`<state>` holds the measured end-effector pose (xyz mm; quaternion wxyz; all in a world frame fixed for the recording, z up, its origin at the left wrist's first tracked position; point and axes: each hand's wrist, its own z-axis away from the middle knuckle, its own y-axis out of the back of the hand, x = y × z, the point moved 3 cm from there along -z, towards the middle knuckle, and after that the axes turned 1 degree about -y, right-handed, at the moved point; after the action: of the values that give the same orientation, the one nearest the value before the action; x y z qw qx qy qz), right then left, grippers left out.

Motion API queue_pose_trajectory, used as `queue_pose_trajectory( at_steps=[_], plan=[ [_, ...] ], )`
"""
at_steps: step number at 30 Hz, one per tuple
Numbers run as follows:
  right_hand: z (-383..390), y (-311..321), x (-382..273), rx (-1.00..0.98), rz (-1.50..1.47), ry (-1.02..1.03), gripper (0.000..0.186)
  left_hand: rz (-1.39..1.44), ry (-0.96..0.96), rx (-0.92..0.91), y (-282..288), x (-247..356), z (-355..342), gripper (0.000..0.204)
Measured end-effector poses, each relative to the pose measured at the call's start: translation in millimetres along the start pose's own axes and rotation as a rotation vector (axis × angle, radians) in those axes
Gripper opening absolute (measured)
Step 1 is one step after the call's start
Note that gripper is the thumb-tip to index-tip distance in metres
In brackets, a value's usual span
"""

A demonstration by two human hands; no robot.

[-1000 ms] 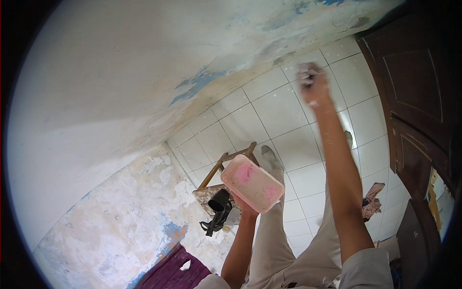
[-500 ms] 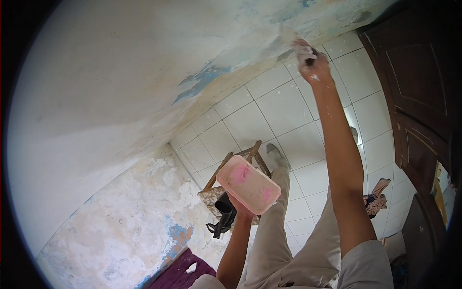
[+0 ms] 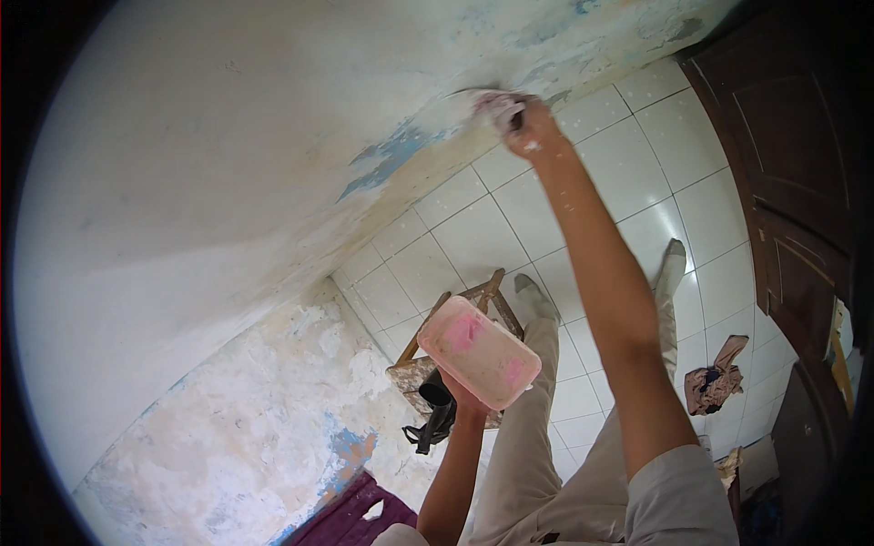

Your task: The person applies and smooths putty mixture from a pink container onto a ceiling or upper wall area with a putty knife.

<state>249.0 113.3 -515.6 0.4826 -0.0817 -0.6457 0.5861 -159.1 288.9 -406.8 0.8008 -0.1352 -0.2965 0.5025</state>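
My right hand (image 3: 530, 132), arm stretched out far ahead, is closed around a putty knife (image 3: 475, 96) smeared by motion. Its blade meets the pale wall (image 3: 273, 136), just beyond a patch of bare blue paint (image 3: 396, 164). White smudges mark the hand. Nearer to me, my left hand (image 3: 464, 395) grips a shallow pink plastic tub (image 3: 482, 359) from below, its fingers mostly hidden under it. Brighter pink stains show on the tub's face, which is turned up toward me.
Below the tub stands a spattered wooden stool (image 3: 411, 371) bearing a black cylindrical object (image 3: 437, 393) with straps. White floor tiles (image 3: 610, 168) run to a dark wooden door (image 3: 787, 136) at right. A crumpled cloth (image 3: 715, 387) lies there; purple fabric (image 3: 337, 519) hangs lower left.
My right hand has swept left along the wall with the putty knife. The tub stays in my left hand, and my right foot has come into sight as the view shifted slightly.
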Motion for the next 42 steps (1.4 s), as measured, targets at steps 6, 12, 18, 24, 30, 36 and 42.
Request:
queue_pose_trajectory(
  at_steps=[6,12,18,24,30,36,42],
  plan=[
    [72.8,34.2,-74.5,0.126,-0.079,0.411,0.037,-0.061,0.022,-0.034,3.4,9.0,6.6,0.075],
    [41.8,57.8,49.3,0.368,0.316,0.275,0.020,-0.037,0.015,0.134,13.0,11.5,6.4,0.072],
    [-9.2,7.8,44.1,-0.008,0.024,0.006,0.026,-0.020,0.031,-0.021,-4.5,7.2,-0.3,0.074],
    [83.8,-14.1,-72.8,-0.114,0.196,0.411,0.027,-0.047,0.065,-0.010,-5.4,13.1,0.2,0.075],
    [96.2,46.5,2.5,0.456,0.782,0.834,0.032,-0.049,0.035,-0.004,13.8,23.0,0.6,0.074],
    [14.1,56.0,100.5,0.598,0.943,0.576,0.018,-0.046,-0.006,-0.058,8.2,18.7,3.6,0.073],
    [12.3,-67.4,184.9,0.540,1.382,1.040,0.011,0.071,-0.020,-0.014,-6.6,2.6,15.2,0.074]
  ],
)
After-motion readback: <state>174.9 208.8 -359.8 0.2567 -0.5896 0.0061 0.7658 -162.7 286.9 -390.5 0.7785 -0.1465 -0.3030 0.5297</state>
